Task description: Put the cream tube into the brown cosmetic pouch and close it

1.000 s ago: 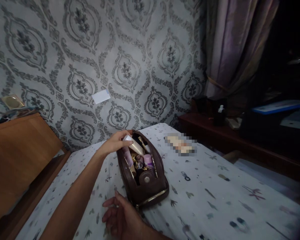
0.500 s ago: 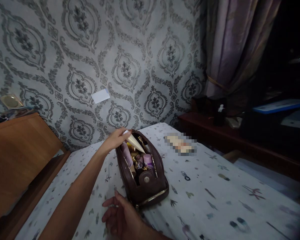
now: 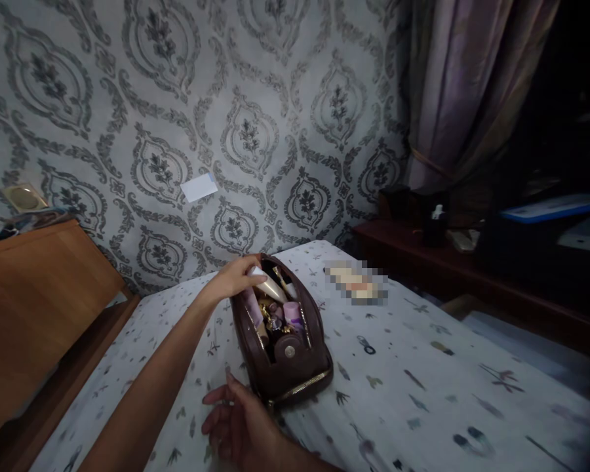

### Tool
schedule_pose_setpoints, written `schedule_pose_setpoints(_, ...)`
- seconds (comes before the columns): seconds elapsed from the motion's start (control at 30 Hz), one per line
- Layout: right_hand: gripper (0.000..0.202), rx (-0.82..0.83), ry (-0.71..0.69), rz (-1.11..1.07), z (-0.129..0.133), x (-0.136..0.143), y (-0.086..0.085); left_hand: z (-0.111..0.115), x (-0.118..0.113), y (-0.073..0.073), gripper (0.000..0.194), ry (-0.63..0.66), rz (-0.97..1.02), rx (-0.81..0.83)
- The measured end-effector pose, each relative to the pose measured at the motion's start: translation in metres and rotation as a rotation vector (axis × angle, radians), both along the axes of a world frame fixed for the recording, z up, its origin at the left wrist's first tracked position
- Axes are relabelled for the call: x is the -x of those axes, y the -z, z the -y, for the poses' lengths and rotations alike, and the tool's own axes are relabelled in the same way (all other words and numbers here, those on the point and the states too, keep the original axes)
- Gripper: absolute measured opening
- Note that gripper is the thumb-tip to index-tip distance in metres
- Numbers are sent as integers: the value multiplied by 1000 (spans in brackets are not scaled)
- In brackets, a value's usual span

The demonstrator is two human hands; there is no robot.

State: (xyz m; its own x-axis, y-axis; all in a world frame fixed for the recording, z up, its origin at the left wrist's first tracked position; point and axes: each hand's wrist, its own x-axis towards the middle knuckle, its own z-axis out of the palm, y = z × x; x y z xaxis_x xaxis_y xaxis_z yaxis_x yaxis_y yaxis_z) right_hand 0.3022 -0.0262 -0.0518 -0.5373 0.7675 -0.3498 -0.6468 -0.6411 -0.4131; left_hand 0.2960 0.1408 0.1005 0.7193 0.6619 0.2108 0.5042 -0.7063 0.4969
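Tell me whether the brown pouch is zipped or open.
Open: the brown pouch gapes, showing bottles and tubes inside, while the left hand holds a cream tube at its mouth.

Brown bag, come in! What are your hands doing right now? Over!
Left hand grips cream tube at open brown bag. Right hand open beside bag's near end. Bag full of cosmetics. Nothing blocking.

Dim, uneven light (right side nearly black), edges warped, slightly soft.

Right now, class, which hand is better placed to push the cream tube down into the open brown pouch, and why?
Left. The left hand already grips the tube at the pouch's far end, its tip among the contents. The right hand lies open on the bed by the near end.
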Motion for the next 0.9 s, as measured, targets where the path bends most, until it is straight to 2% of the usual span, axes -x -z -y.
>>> schedule_pose_setpoints(0.13, 54, -25, 7, -8, 0, 0, 3, -3, 4, -2, 30, 47, -124, 55)
schedule_pose_setpoints(0.33, 55, -12, 1, 15, 0, -1, 2, 0, 7, -6, 32, 79, -249, 17)
schedule_pose_setpoints(0.47, 55, -7, -12, 10, -2, 0, 3, 2, 11, -12, 40, 105, -215, 43)
schedule_pose_setpoints(0.63, 54, -41, -25, 4, -5, 3, 11, 6, 16, -14, 34, 86, -174, 86)
schedule_pose_setpoints(0.73, 53, -93, -27, 8, -4, 4, 14, 12, 19, -10, 30, 38, -28, 23)
schedule_pose_setpoints(0.9, 54, -147, -55, 30, -3, 7, 17, 17, 32, 9, 29, -138, 453, 2)
